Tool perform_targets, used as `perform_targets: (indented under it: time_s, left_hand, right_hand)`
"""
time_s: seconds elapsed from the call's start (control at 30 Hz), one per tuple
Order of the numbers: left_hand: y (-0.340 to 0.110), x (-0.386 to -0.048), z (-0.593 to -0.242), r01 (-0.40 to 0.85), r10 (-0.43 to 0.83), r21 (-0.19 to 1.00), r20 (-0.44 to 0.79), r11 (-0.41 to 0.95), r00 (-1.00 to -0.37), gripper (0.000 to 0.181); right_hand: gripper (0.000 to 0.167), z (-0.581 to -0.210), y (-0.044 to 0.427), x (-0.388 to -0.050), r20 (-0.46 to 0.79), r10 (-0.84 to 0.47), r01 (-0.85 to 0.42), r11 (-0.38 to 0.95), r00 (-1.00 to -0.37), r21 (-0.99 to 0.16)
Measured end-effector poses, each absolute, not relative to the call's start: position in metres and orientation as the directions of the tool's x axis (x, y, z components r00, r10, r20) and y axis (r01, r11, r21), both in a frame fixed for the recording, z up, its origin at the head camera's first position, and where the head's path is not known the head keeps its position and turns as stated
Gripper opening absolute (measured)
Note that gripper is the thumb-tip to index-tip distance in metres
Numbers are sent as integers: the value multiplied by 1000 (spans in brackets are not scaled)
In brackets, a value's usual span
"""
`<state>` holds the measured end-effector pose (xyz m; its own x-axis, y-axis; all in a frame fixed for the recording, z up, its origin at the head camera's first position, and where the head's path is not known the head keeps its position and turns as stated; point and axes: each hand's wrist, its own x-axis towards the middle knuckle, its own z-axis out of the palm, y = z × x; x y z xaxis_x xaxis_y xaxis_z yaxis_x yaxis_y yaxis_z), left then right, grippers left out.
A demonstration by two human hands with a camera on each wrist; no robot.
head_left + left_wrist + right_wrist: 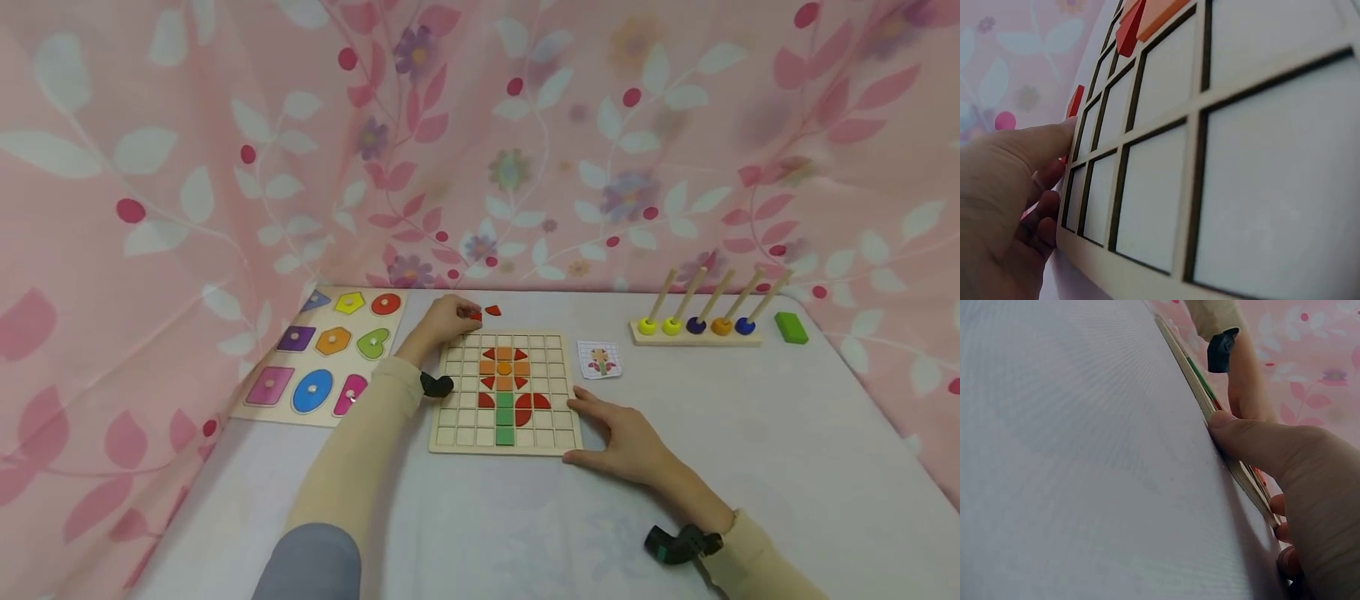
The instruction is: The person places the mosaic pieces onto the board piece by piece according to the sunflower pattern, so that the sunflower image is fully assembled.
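A square wooden grid board (457, 437) lies in front of me, bearing a flower of orange squares (504, 353), red triangles, green stem squares (505, 418) and rounded red leaf pieces (523, 410). Beyond its upper left edge my left hand (444, 318) pinches a small red piece (476, 316). Another red piece (492, 310) lies on the cloth just right of those fingertips. My right hand (626, 442) rests against the board's right edge, thumb near the lower corner and fingers extended farther up. In the right wrist view, the thumb (1254, 440) touches the board's side.
A printed pattern card (599, 359) lies right of the board. Farther right stand a peg rack (696, 338) with coloured beads and a green block (791, 327). A shape puzzle board (288, 375) lies at the left, partly under my left arm. A flowered curtain (480, 150) hangs behind.
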<state>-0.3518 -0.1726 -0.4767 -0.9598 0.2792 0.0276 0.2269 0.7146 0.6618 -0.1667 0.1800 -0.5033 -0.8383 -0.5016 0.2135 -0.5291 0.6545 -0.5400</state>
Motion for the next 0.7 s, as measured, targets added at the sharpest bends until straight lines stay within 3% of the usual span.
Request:
perform_targets:
  time_s: [0.4,0.7]
  left_hand:
    - [-177,-349,-476,233,254,663,66,712,-965,34]
    - [-181,-298,-461,260,286,661,72,704,-956,32]
  right_hand:
    - [82,-500,178,-171,212,-515,-541,656,-831,-527]
    - [83,-501,179,-164,189,-484,-499,665,-855,-556]
